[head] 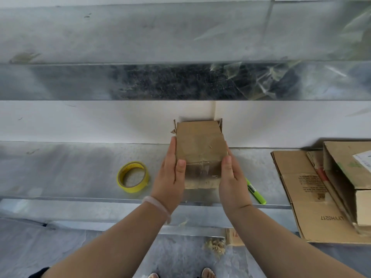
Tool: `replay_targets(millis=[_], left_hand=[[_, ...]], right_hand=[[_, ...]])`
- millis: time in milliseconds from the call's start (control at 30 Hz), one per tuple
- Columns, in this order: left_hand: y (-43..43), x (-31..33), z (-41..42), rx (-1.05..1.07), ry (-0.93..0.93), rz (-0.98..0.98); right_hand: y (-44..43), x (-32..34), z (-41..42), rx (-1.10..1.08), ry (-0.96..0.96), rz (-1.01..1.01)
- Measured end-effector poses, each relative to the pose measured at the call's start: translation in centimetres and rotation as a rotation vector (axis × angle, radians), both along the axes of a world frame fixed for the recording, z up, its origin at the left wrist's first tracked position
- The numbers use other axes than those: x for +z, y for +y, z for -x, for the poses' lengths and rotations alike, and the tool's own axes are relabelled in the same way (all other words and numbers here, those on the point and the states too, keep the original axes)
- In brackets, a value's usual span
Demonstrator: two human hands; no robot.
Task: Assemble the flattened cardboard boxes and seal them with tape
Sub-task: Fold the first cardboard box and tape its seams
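A small brown cardboard box (199,145) is held between both hands above the metal shelf, its near face crossed by old clear tape. My left hand (170,177) grips the box's left side, thumb lying on the front face. On the right side my right hand (232,181) grips it the same way. Flaps stick up at the box's far corners. A roll of yellow tape (133,176) lies flat on the shelf to the left of my hands.
A green marker (256,191) lies on the shelf (60,169) right of the box. Flattened cardboard (307,197) and an assembled box (349,177) lie at the right. A white wall panel stands behind. Plastic sheeting covers the floor; my feet show below.
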State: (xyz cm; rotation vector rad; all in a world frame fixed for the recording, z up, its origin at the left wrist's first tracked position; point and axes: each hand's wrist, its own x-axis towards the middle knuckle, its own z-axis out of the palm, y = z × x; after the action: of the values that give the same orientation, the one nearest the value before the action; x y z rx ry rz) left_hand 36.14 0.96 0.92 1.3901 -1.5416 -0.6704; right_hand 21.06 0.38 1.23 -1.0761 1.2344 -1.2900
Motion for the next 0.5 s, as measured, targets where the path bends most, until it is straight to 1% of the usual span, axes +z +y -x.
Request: replay_targets(millis=[67, 100, 133, 200, 267, 300, 333, 367, 400, 433, 467, 500], left_hand=[[0.3, 0.8, -0.9, -0.031, -0.194, 0.028], [0.4, 1.1, -1.1, -0.051, -0.259, 0.055], [0.7, 1.5, -1.2, -0.059, -0.290, 0.076], [1.4, 2.1, -1.1, -0.020, -0.264, 0.054], [2.2, 2.4, -0.9, 0.056, -0.166, 0.026], [2.4, 2.5, -1.0, 0.109, -0.098, 0.018], [2.6, 2.6, -1.1, 0.162, -0.001, -0.008], [2.7, 2.5, -1.4, 0.207, 0.126, -0.055], [2.7, 2.4, -1.7, 0.244, 0.267, -0.118], [2.7, 2.3, -2.0, 0.273, 0.396, -0.188], [2.8, 2.1, -2.1, 0.301, 0.503, -0.252], [2.8, 2.0, -2.3, 0.339, 0.565, -0.292]], right_hand=[[0.2, 0.9, 0.4, -0.039, -0.002, -0.019], [0.2, 1.5, 0.6, -0.046, -0.003, -0.013], [0.3, 2.0, 0.8, -0.028, 0.002, 0.005], [0.5, 3.0, 0.9, 0.057, 0.017, 0.047], [0.5, 4.0, 1.0, 0.170, 0.033, 0.096], [0.4, 4.5, 1.2, 0.226, 0.073, 0.125], [0.3, 5.1, 1.4, 0.278, 0.154, 0.157], [0.3, 5.6, 1.7, 0.305, 0.280, 0.190], [0.5, 5.7, 2.0, 0.287, 0.452, 0.227], [0.8, 5.5, 2.4, 0.226, 0.635, 0.266], [1.1, 5.1, 2.7, 0.135, 0.776, 0.299], [1.6, 4.4, 2.9, 0.039, 0.850, 0.315]])
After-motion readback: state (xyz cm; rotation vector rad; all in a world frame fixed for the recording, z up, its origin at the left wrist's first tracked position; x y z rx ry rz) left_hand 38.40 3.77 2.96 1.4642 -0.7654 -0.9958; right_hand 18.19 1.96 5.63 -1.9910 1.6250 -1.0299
